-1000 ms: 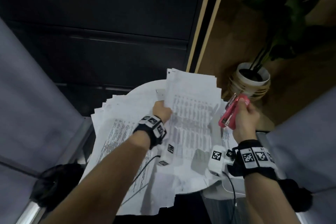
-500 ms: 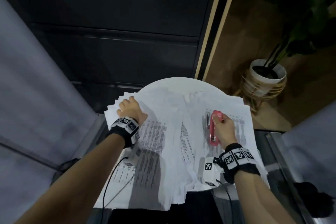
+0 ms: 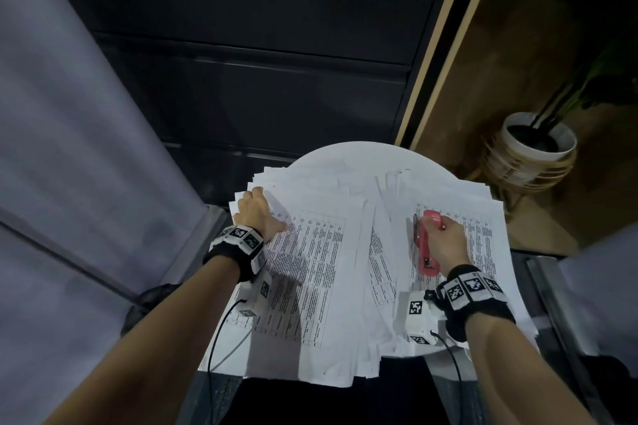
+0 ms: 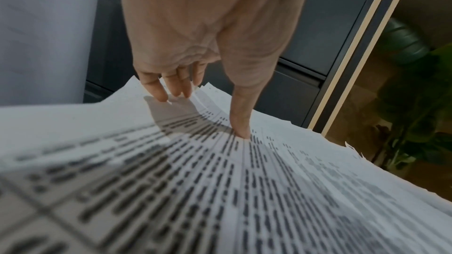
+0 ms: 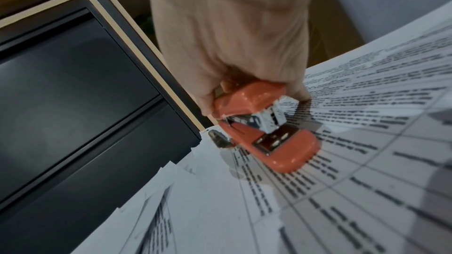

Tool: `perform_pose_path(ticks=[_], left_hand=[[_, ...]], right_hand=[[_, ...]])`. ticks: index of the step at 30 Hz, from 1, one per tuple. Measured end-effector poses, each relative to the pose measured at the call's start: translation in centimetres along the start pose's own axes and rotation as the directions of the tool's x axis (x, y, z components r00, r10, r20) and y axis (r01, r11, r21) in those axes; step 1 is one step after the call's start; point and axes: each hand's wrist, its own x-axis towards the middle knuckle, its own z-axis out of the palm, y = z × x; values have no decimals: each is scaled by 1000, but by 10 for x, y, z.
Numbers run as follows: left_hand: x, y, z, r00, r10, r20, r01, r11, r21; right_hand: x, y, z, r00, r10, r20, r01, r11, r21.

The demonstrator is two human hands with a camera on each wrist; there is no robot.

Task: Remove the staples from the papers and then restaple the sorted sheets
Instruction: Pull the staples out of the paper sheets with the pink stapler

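Printed white sheets lie in two loose stacks on a small round white table (image 3: pixel 359 155). My left hand (image 3: pixel 257 214) rests on the far left corner of the left stack (image 3: pixel 310 269); in the left wrist view its fingers (image 4: pixel 168 88) reach down onto the paper (image 4: pixel 220 190) and the thumb tip presses the page, holding nothing. My right hand (image 3: pixel 445 245) grips a pink stapler (image 3: pixel 428 252) and holds it down on the right stack (image 3: pixel 483 252). The stapler (image 5: pixel 266 132) shows its metal mouth just above the sheet (image 5: pixel 367 152) in the right wrist view.
A dark cabinet (image 3: pixel 262 62) stands behind the table. A potted plant in a white pot (image 3: pixel 538 141) sits on the brown floor at the right. Grey upholstered seats (image 3: pixel 69 183) flank the table on both sides. Sheets overhang the table's near edge.
A second ago my left hand held a sheet up and my right hand held the stapler in the air. Both came down: sheet laid on the left stack, stapler lowered onto the right stack.
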Motion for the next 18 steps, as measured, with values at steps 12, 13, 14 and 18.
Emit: perform_pose_path(ticks=[12,13,14,18], left_hand=[[2,5,-4,996,40,-78,-46,996,-75],[0,7,-5,988,87,-129,-104,986,-127],[-1,9,-6,981,125,-148,-154,965,-210],[-14,18,-17,985,144,97,-58,800,-598]], right_hand=[[1,-1,5,1000,-1,7,1,1000,-21],[0,-3,4,1000,-4,4,4,1000,-19],[2,-1,5,1000,-2,1,2,1000,-18],[8,6,5,1000,3,5,-3,1000,3]])
